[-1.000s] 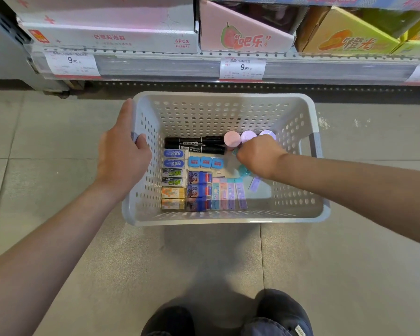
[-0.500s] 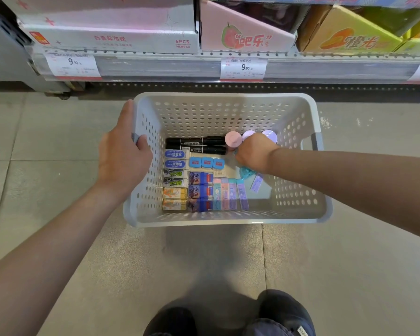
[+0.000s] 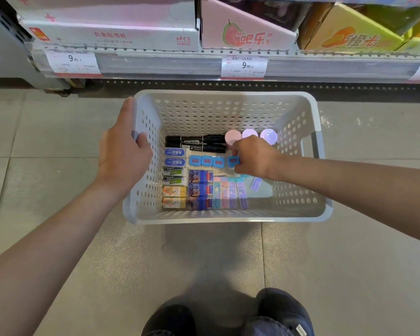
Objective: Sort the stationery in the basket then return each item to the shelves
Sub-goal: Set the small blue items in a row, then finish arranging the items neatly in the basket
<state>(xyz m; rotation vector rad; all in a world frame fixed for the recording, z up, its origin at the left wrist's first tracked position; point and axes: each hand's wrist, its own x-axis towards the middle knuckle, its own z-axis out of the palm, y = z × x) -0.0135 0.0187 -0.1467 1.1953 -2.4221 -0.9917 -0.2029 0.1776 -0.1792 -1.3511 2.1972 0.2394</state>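
With our left hand (image 3: 121,154) gripping the basket (image 3: 228,218) rim, our right hand (image 3: 255,157) pinches a blue sharpener (image 3: 233,161), best set squarely beside its three matching neighbours (image 3: 206,161).

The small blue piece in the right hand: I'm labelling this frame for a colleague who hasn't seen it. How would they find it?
Start at the grey perforated basket on the floor below the shelf. Below two black markers lies a row of three small blue squares. The small blue piece sits at that row's right end, tilted and pinched by the right hand, while its three neighbours lie flat, untouched.
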